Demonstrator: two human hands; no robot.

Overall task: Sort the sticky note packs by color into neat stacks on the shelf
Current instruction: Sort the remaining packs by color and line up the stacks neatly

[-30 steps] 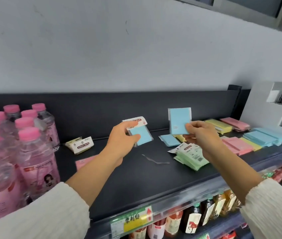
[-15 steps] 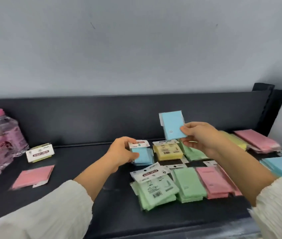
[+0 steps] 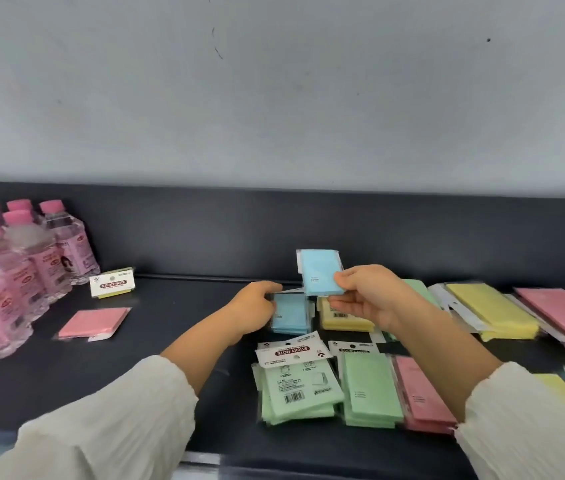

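The right hand (image 3: 367,296) is up above the shelf (image 3: 156,317). Its thumb and fingers pinch the bottom corner of a blue pack (image 3: 319,268), and the pack stands up straight in the air.

The left hand (image 3: 251,311) is down on the shelf, just left of the right hand. Its fingers are curled on the left edge of a blue stack (image 3: 293,315) that lies flat there. The held blue pack is just above this stack.

Right under the right hand lies a yellow stack (image 3: 341,318), touching the blue stack's side. Under the right arm, closer to the person, are two green stacks (image 3: 291,389) side by side, and a pink stack (image 3: 419,396) next to them. Off to the right of the right hand lie a long yellow stack (image 3: 488,311) and a long pink stack (image 3: 558,315).

Well off to the left of the left hand lies one pink pack (image 3: 96,322) by itself. Behind it is a pack with a white label (image 3: 112,284). Past those stand bottles with pink caps (image 3: 21,258).
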